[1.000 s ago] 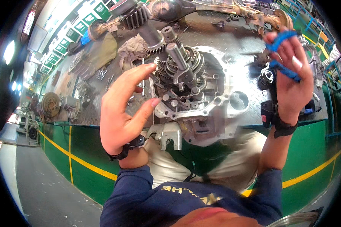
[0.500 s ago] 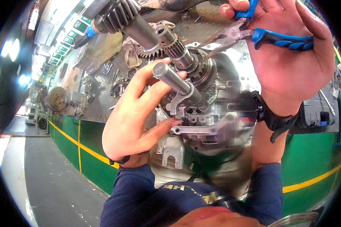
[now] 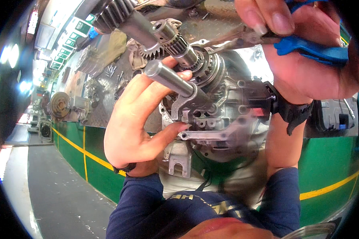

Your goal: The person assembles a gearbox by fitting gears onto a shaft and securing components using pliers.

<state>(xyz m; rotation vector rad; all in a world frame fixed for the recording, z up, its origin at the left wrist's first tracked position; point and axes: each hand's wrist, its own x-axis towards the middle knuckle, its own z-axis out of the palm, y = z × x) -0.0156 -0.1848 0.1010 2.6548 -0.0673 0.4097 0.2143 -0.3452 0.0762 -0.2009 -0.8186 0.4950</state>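
Firm right-hand grip: the right hand (image 3: 307,77) holds blue-handled pliers (image 3: 288,46), handles spread, and has swung in from well right. Their blurred nose now reaches the splined shaft (image 3: 179,46) in the casing (image 3: 213,135); contact is unclear. Loosely open, the left hand (image 3: 131,125) curls behind the smooth rod (image 3: 168,78), so both hands now work there.

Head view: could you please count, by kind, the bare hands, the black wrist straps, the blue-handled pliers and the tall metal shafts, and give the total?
Bare hands: 2 (left hand, right hand)
Black wrist straps: 2
Blue-handled pliers: 1
Tall metal shafts: 3 (smooth shaft, splined shaft, helical-gear shaft)
Total: 8
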